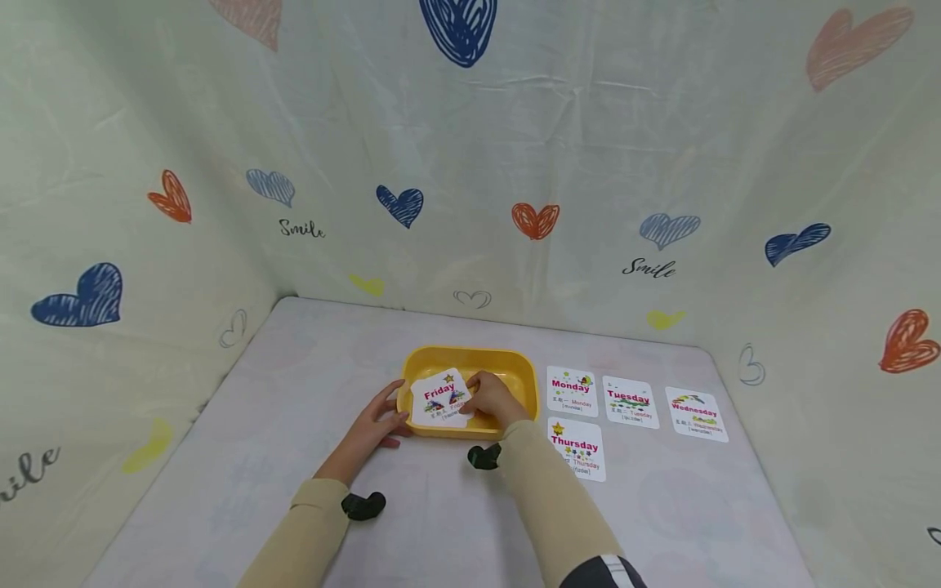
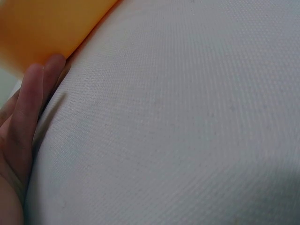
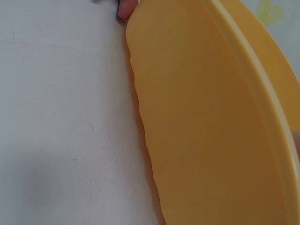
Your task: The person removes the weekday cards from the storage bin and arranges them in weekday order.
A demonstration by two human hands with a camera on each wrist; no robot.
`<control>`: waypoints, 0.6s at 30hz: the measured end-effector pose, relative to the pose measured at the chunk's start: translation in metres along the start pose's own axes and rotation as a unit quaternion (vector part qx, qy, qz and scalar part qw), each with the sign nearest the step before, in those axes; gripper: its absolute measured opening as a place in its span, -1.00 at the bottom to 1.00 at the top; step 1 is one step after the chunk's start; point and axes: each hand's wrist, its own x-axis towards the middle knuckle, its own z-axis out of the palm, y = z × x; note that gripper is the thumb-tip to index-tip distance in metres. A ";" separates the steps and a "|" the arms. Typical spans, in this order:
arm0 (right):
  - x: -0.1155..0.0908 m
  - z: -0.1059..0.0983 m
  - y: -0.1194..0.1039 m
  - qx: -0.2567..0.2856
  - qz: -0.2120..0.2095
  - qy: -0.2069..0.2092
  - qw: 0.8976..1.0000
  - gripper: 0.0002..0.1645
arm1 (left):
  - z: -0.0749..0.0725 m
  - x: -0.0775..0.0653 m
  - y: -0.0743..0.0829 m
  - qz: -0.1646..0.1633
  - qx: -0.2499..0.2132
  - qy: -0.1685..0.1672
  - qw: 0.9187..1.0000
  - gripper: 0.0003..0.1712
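A yellow tray (image 1: 520, 400) stands on the table, with a white "Friday" card (image 1: 439, 395) inside its left part. My right hand (image 1: 494, 398) reaches over the tray's front rim and pinches the right edge of that card, the thumb on its face. Against the tray's left end rests my left hand (image 1: 377, 423), its fingertips touching the wall. In the left wrist view, straight fingers (image 2: 27, 101) lie beside the tray's outer wall (image 2: 56, 23). The right wrist view mostly shows the tray's side (image 3: 197, 103); the right hand's grip is hidden there.
Right of the tray, the "Monday" card (image 1: 572, 392), "Tuesday" card (image 1: 631, 402) and "Wednesday" card (image 1: 697, 414) form a row. The "Thursday" card (image 1: 581, 451) lies below Monday, partly covered by the right sleeve (image 1: 555, 498). A heart-printed curtain (image 1: 470, 147) stands behind the table.
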 end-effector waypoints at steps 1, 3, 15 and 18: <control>0.001 0.000 0.001 -0.002 -0.002 0.001 1.000 -0.48 | 0.000 0.000 0.000 0.000 0.000 0.000 1.000 -0.26; 0.002 0.000 0.002 -0.002 -0.004 0.002 1.000 -0.51 | 0.000 0.000 -0.001 0.000 0.000 0.001 1.000 -0.25; -0.007 -0.014 0.003 0.026 -0.032 -0.046 0.998 -0.70 | 0.000 0.000 -0.001 0.000 0.000 -0.001 1.000 -0.25; -0.008 -0.018 0.004 0.033 -0.037 -0.059 0.997 -0.73 | -0.001 0.000 -0.001 -0.002 -0.001 -0.004 1.000 -0.25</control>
